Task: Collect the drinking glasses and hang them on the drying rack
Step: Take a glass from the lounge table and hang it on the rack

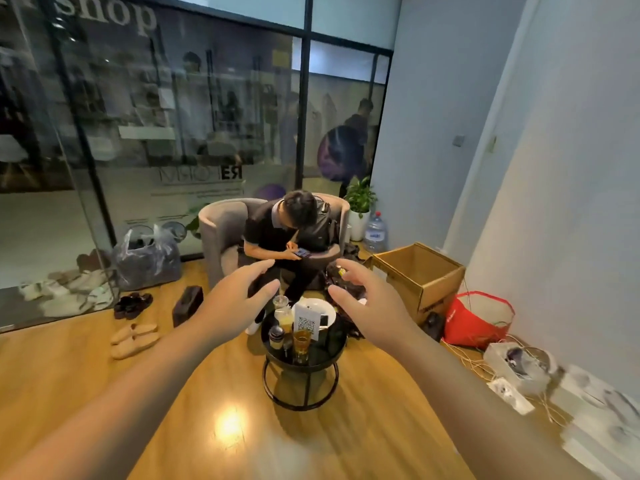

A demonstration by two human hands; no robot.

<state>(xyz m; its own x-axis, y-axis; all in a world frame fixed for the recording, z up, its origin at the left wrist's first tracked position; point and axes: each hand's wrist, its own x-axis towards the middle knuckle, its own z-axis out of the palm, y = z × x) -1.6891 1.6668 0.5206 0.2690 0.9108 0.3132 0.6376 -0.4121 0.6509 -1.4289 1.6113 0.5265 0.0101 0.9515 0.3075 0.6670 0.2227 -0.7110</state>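
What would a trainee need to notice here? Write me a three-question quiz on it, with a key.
1. True or false: the left hand already grips a glass.
2. What does the round black table carry besides drinks? A) a laptop B) a white QR-code card C) a kettle
3. Fill in: the glass of amber drink stands at the table's ____ edge.

Key: 1 false, both it and the right hand are open and empty. 2 B. 3 near.

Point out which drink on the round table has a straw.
The plastic cup at the table's far left edge; a straw rises from its lid. The amber glass nearer the camera has none.
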